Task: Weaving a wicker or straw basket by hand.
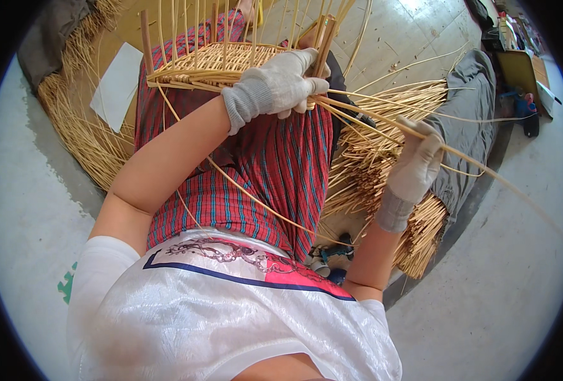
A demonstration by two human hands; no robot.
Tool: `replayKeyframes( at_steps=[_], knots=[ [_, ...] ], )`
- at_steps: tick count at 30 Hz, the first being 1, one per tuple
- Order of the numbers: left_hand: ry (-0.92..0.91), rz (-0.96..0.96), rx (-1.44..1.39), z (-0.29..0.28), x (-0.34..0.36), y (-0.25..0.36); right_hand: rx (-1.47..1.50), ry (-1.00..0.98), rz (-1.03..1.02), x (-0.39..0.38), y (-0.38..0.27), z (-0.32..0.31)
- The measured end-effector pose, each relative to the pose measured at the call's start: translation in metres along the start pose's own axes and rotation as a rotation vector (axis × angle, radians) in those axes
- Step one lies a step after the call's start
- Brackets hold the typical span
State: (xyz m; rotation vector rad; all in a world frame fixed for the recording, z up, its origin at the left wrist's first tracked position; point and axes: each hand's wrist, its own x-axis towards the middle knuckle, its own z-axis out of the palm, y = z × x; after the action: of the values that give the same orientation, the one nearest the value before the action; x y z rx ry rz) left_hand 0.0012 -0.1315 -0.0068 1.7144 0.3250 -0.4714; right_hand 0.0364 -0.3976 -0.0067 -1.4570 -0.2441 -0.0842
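A partly woven rattan basket (221, 63) with upright stakes rests over my lap at the top centre. My left hand (281, 82), in a pale knit glove, is closed round its right corner by a wooden post (324, 44), where loose strands come out. My gloved right hand (415, 152) is lower and to the right, its fingers wrapped on long pale rattan strands (472, 159) that stretch from the corner toward the right rim. Other strands trail down across my red plaid legs (237, 190).
Rattan bundles lie on the left (91, 146) and right (364, 171), the right one partly under grey cloth (462, 140). A white sheet (116, 86) lies at the upper left. A tool (341, 247) and cups (319, 267) sit below the right bundle. Dark objects stand at the upper right (510, 76).
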Motion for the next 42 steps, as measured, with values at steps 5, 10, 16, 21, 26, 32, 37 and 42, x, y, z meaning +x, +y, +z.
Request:
replayKeyframes(
  at_steps=[5,10,16,21,26,32,37,42],
  knots=[
    [0.042,-0.003,-0.04,0.004,-0.002,-0.005,-0.013,-0.126,0.045,0.01,-0.013,0.02],
    [0.017,0.031,-0.013,0.0,-0.006,-0.01,-0.313,-0.36,-0.256,0.045,-0.014,0.075],
    [-0.048,0.094,0.026,-0.012,-0.019,-0.009,-0.331,-0.475,-0.524,0.093,0.01,0.141],
    [-0.085,0.083,0.047,-0.019,-0.021,-0.013,-1.046,-0.594,-0.209,0.03,-0.012,0.097],
    [-0.145,0.027,0.175,-0.008,-0.006,-0.031,-1.266,-0.795,-0.153,0.007,-0.011,0.064],
    [-0.055,0.226,0.134,-0.003,-0.007,-0.038,-1.104,-1.053,0.293,0.069,0.01,0.052],
    [0.112,0.309,0.278,0.009,-0.012,-0.029,-1.229,-0.98,0.408,0.085,0.003,0.052],
    [0.123,0.321,0.321,0.013,-0.018,-0.026,-1.083,-0.82,-0.152,0.098,0.074,0.085]
  ],
)
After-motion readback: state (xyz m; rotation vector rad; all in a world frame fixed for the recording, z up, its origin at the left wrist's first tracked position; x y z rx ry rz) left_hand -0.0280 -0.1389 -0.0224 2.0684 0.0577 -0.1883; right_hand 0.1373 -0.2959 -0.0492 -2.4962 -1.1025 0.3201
